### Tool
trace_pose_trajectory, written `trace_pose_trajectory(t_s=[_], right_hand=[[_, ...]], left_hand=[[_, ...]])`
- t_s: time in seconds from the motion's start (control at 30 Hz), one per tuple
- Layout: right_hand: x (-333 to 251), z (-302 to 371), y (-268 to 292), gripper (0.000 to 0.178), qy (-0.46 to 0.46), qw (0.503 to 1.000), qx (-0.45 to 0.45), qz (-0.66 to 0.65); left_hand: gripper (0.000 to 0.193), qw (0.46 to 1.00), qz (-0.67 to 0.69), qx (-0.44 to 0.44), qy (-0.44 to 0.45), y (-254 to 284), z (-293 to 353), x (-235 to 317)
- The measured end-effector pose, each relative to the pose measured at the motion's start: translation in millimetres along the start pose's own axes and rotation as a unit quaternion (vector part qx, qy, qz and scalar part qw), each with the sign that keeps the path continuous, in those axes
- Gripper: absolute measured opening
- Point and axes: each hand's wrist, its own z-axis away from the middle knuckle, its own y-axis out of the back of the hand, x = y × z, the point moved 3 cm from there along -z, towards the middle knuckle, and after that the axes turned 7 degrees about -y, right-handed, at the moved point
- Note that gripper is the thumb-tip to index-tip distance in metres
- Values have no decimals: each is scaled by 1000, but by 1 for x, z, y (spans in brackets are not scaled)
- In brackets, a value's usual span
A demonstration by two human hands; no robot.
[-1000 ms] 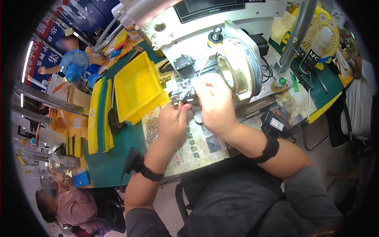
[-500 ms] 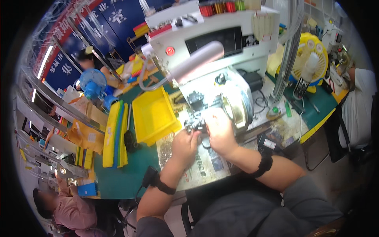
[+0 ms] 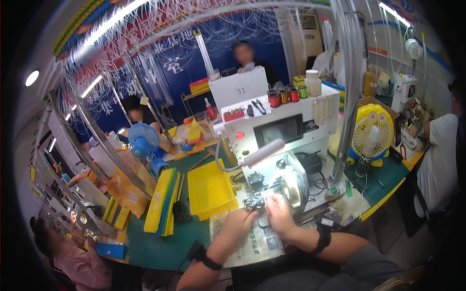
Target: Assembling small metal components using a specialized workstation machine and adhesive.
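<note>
Both my hands are at the front of a white bench machine (image 3: 318, 116) with a small dark screen. My left hand (image 3: 239, 225) is closed, its thumb and fingers pinched at a small metal fixture (image 3: 253, 201). What it holds is too small to make out. Close beside it on the right, my right hand (image 3: 279, 213) is curled shut near the same fixture; its fingers hide what is in them. Just behind the right hand stands a shiny metal wheel (image 3: 292, 189). Above the fixture, a tube-shaped lamp (image 3: 264, 153) on a bendable arm lights the work.
Left of my hands lies a yellow tray (image 3: 208, 186), then a stack of yellow and blue strips (image 3: 162, 203). Coloured wire spools (image 3: 286, 95) top the machine. At right are a metal post (image 3: 345, 97), a spray can (image 3: 366, 155) and a yellow fan (image 3: 371, 126). Other people sit around.
The view has tilted up, so hands and machine sit lower in the picture and more of the room shows. My hands stay at the fixture, both still closed.
</note>
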Motion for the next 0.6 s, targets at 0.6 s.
trace_pose_trajectory(t_s=[0.6], right_hand=[[-397,70,1,54,722,536,-219,379]], left_hand=[[67,688,-139,481,-525,288,27,170]])
